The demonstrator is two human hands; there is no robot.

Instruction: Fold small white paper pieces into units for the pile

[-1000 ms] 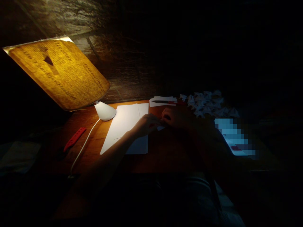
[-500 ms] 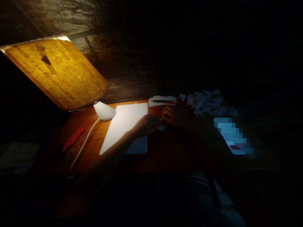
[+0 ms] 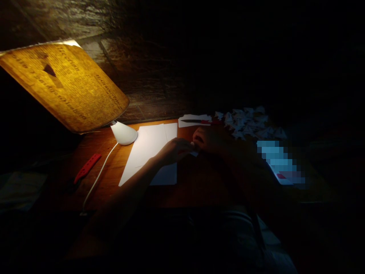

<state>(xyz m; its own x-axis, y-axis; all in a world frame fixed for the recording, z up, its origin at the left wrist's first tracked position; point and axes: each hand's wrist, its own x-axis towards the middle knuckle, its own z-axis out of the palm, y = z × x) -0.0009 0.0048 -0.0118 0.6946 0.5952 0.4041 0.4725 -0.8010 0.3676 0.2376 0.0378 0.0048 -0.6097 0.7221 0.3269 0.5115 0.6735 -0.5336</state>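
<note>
In dim lamplight my left hand [image 3: 173, 149] and my right hand [image 3: 209, 139] meet over a wooden table [image 3: 196, 186], fingers curled and pinching a small piece of white paper [image 3: 194, 153] between them. White paper sheets [image 3: 148, 148] lie under and left of my left hand. Just beyond my right hand sits a heap of small folded white paper pieces [image 3: 248, 122]. A paper strip with a dark pen or knife with a red end [image 3: 195, 121] lies behind my hands.
A white lamp base [image 3: 123, 133] with a cord [image 3: 98, 173] stands at the left, shaded by a lit printed sheet [image 3: 64, 85]. A red strip-like tool [image 3: 87, 168] lies left of the cord. A glowing screen [image 3: 281, 160] sits at the right. All else is dark.
Both hands stay together on the small paper piece with only slight finger movement. The view has drifted a little, shifting everything slightly left and up.
</note>
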